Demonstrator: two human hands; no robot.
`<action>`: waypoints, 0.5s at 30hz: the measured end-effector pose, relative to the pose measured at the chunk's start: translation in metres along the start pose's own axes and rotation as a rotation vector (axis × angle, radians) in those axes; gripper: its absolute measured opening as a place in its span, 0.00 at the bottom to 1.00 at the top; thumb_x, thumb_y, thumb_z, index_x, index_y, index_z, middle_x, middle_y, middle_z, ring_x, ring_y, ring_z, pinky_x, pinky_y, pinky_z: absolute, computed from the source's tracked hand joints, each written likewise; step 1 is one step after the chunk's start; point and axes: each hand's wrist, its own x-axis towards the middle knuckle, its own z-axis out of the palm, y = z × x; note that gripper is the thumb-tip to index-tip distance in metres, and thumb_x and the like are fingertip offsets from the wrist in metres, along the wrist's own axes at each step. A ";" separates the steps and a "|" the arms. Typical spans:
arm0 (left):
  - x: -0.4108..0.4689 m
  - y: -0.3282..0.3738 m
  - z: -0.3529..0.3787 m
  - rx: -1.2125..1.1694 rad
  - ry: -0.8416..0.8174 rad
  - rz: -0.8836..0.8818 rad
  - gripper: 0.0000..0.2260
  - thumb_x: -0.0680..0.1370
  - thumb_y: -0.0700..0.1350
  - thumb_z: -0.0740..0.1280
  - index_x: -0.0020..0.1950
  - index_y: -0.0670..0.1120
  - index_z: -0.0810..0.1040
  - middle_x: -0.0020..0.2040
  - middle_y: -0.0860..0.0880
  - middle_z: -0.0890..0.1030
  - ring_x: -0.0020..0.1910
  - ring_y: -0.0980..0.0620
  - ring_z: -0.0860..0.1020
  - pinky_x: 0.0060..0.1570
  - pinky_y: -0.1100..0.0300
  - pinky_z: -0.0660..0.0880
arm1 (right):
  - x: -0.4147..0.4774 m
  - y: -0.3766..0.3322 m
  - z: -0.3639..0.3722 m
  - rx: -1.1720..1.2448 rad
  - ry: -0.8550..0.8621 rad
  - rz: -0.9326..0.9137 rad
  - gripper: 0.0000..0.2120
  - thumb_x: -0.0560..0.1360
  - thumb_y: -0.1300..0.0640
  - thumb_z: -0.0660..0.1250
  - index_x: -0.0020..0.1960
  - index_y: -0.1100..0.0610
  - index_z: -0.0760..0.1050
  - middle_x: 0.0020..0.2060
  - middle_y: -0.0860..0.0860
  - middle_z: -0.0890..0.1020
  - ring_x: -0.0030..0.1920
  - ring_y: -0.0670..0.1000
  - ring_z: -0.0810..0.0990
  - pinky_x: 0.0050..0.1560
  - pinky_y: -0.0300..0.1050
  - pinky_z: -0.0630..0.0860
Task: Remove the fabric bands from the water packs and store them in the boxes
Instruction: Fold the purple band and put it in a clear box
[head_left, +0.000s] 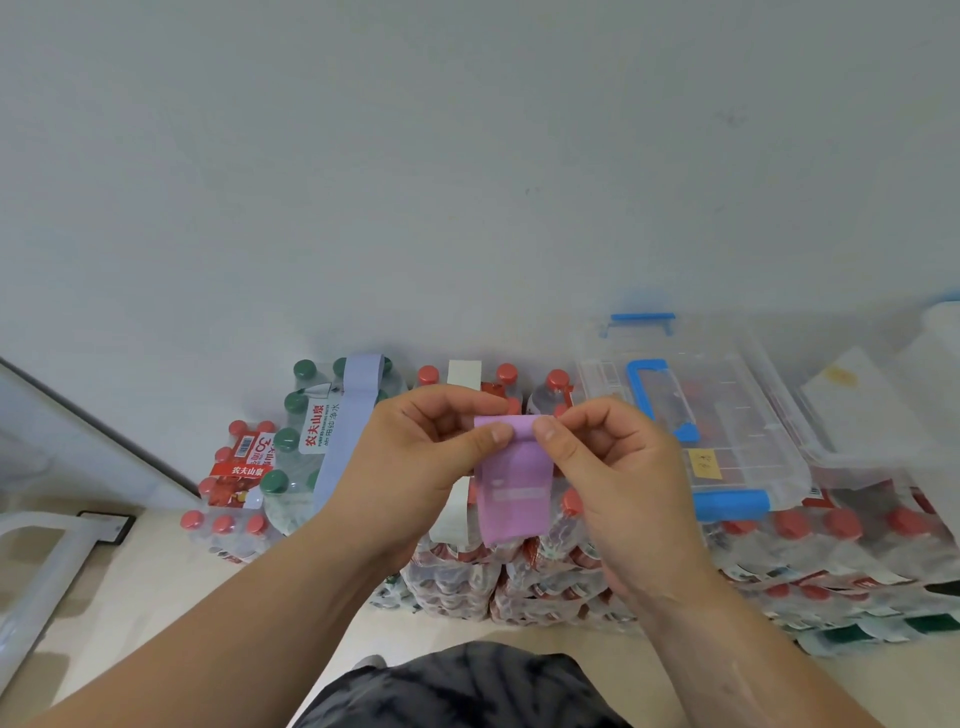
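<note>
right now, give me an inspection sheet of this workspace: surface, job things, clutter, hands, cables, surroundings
surface: pale floor, water packs stacked on it against the wall.
job's things: purple band off the packs, held up; blue-grey band round the green-capped pack; white band round a red-capped pack; clear box with blue handle resting on the packs at right.
clutter: white plastic frame on the floor at left.
hands: left hand and right hand each pinch the purple band's top edge.
cables: nothing seen.
surroundings: plain white wall.
</note>
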 end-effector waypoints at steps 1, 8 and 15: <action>0.000 -0.001 -0.001 0.005 -0.002 0.002 0.09 0.73 0.34 0.73 0.44 0.48 0.85 0.38 0.48 0.85 0.38 0.53 0.83 0.37 0.63 0.78 | 0.000 0.000 0.000 -0.005 0.004 -0.005 0.04 0.74 0.60 0.74 0.42 0.57 0.81 0.33 0.49 0.85 0.33 0.43 0.81 0.31 0.33 0.75; 0.001 -0.001 0.000 -0.027 0.005 -0.002 0.05 0.70 0.38 0.74 0.42 0.47 0.86 0.37 0.45 0.85 0.36 0.51 0.83 0.35 0.61 0.78 | -0.001 -0.004 -0.004 -0.021 -0.004 -0.047 0.08 0.74 0.65 0.74 0.42 0.53 0.80 0.36 0.51 0.86 0.34 0.44 0.83 0.30 0.35 0.76; 0.002 0.001 0.000 -0.011 -0.025 0.033 0.12 0.70 0.30 0.73 0.40 0.47 0.85 0.40 0.45 0.86 0.42 0.51 0.85 0.41 0.62 0.80 | -0.004 -0.003 -0.002 -0.043 -0.024 -0.074 0.06 0.74 0.62 0.74 0.48 0.53 0.80 0.36 0.50 0.87 0.34 0.44 0.84 0.33 0.34 0.77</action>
